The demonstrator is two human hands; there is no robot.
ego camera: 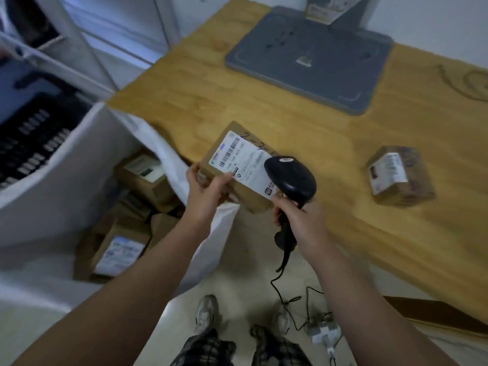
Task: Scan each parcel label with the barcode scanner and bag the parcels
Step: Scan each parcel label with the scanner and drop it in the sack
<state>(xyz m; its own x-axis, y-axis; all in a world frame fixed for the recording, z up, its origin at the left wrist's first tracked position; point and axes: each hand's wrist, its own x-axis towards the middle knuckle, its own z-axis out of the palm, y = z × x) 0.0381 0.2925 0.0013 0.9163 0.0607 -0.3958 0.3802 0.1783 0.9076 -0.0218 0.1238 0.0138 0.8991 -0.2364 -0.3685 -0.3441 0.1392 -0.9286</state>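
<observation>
Wooden table point(343, 133) bears grey stand point(309, 59), parcel point(400, 175) (labelled)

The head of the barcode scanner point(290, 178) covers the 4 o'clock end of the label point(237, 159) on the held parcel point(252, 203); its print is too blurred to read. The right hand point(295, 220) hides the scanner's grip. At 3 o'clock a small parcel point(400, 175) is smeared. At 8 o'clock, folds of the white bag point(169, 159) hide parts of the boxes point(118, 249).
</observation>
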